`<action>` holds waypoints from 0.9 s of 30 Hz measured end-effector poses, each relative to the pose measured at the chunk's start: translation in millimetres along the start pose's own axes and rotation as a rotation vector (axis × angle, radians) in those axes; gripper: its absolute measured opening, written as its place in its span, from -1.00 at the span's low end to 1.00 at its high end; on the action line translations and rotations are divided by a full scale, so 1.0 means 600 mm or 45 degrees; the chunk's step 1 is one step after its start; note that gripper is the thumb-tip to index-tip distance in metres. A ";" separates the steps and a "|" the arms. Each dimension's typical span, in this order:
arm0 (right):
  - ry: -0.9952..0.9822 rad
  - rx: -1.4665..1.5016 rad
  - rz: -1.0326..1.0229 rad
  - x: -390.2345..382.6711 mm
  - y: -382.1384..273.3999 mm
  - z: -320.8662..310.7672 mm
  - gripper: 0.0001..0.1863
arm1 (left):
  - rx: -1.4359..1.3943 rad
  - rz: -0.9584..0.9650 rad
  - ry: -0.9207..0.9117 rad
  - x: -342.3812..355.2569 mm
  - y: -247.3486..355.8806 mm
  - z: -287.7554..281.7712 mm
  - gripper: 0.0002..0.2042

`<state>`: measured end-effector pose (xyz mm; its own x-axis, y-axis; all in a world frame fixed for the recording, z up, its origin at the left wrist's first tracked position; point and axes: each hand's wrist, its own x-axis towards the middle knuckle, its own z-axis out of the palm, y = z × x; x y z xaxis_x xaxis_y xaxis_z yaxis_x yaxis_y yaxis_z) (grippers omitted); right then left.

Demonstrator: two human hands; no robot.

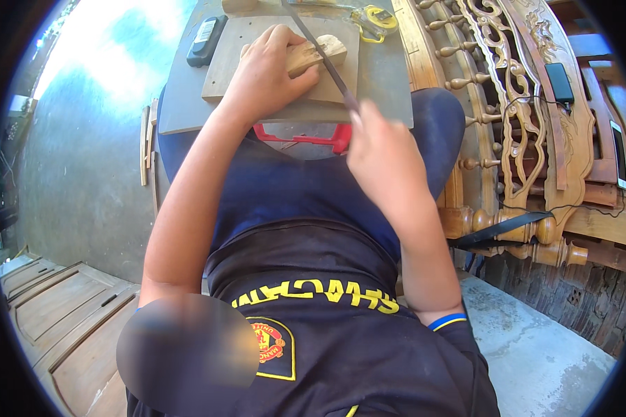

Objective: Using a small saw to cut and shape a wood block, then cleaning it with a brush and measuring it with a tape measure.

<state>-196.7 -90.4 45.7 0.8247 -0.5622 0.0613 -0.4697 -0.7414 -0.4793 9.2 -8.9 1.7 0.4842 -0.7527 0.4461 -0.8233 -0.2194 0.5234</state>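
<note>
Left hand (271,76), partly curled, grips the wood block (333,48) on the flat board (233,59); right hand (384,151), closed around the dark tool (332,69), is off the board's near-right corner. Keep the left hand clear.

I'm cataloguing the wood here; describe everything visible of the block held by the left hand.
The block looks wooden: short, chunky, light brown, its right end paler. It lies slantwise on a flat board; the left hand's grip covers its left end. A long dark tool crosses over it; contact is unclear.
</note>
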 end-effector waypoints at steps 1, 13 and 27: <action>-0.028 0.003 0.040 -0.037 0.003 -0.012 -0.83 | 0.002 -0.033 0.003 -0.002 -0.001 -0.002 -0.56; 0.042 0.008 0.014 0.015 0.000 0.007 -0.79 | 0.019 -0.009 -0.044 0.004 0.004 -0.001 -0.56; -0.088 0.016 0.002 -0.177 0.026 -0.119 -0.84 | 0.154 0.103 0.202 -0.017 0.020 0.004 -0.60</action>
<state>-314.3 -68.4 94.3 0.8440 -0.5363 0.0007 -0.4672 -0.7358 -0.4903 -6.3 -5.2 1.8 0.4476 -0.6658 0.5970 -0.8864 -0.2422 0.3945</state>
